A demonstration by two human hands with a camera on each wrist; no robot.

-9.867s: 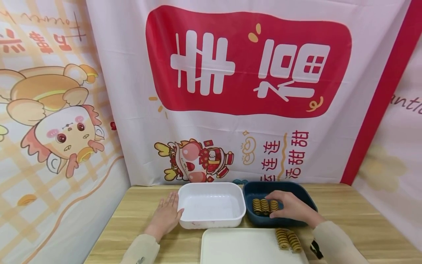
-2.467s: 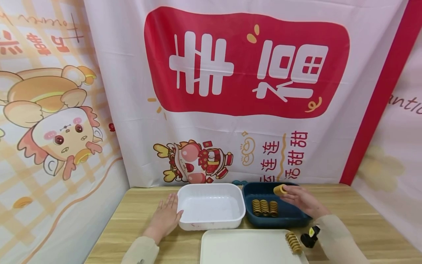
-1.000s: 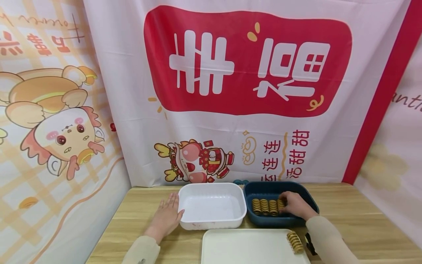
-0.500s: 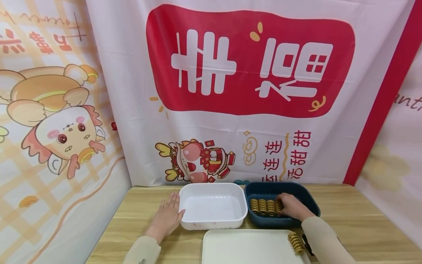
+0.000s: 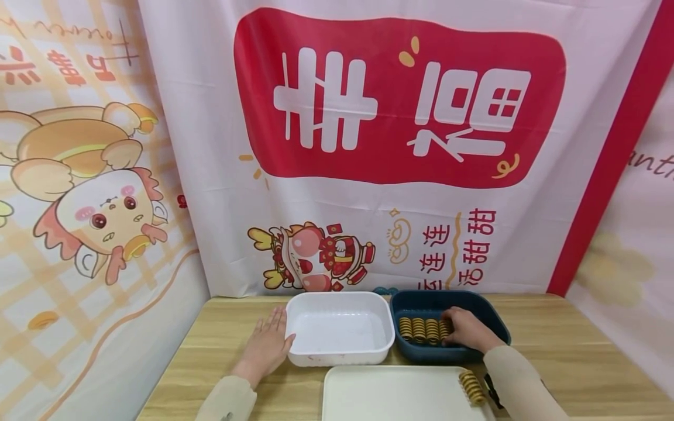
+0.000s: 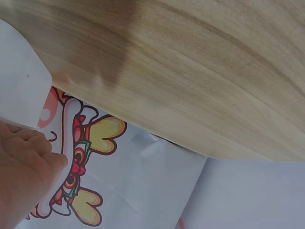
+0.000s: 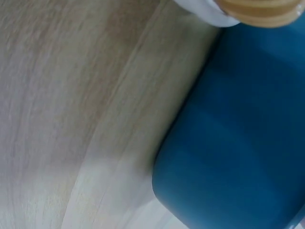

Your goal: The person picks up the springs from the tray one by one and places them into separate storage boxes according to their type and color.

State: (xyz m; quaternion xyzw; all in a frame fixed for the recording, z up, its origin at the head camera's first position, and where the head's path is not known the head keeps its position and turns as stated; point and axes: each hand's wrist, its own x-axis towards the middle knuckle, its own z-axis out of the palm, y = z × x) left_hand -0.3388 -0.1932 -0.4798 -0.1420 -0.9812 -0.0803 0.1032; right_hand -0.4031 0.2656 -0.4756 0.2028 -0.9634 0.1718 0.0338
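Note:
Inside the dark blue bin (image 5: 439,354), several short stacks of round brown cookies (image 5: 418,330) stand side by side. At the right end of that row, my right hand (image 5: 467,330) grips the last cookie stack (image 5: 444,327), with curled fingers partly covering it. My left hand (image 5: 267,345) rests with straight fingers against the left side of the white bin (image 5: 339,358), which has nothing in it. One longer cookie stack (image 5: 472,387) lies at the right edge of the cream tray (image 5: 389,392), in front of the bins.
The two bins stand edge to edge at the back of the wooden table (image 5: 210,356). Behind them hangs a printed cloth (image 5: 210,204). In the right wrist view, the blue bin's outer wall (image 7: 228,143) fills the right side.
Over ten seconds, one of two tray stacks has left the tray. My right hand carried cookies above the blue bin, then lowered them beside the other stacks. My left hand stays put.

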